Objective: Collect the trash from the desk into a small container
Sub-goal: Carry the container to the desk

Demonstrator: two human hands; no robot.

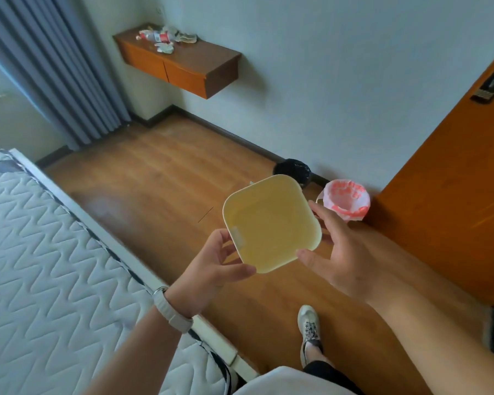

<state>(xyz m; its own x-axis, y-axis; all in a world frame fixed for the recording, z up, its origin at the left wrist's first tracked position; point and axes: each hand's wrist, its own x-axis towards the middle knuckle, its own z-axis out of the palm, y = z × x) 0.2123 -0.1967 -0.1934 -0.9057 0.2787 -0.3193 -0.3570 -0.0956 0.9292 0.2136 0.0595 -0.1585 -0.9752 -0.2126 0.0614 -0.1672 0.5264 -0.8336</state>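
Note:
I hold a small pale yellow square container (pixel 273 223) in front of me, its open top facing me and nothing inside. My left hand (pixel 214 262) grips its lower left edge, thumb on the rim. My right hand (pixel 340 252) clasps its right side with fingers spread. Far off at the top, a wall-mounted wooden desk (pixel 194 61) carries the trash (pixel 166 38): a crushed plastic bottle with a red label and crumpled white papers.
A bare mattress (pixel 49 252) fills the left. Wooden floor (pixel 160 172) stretches between me and the desk. By the wall stand a bin with a black bag (pixel 293 169) and a bin with a pink-white bag (pixel 347 199). An orange door (pixel 454 181) is on the right.

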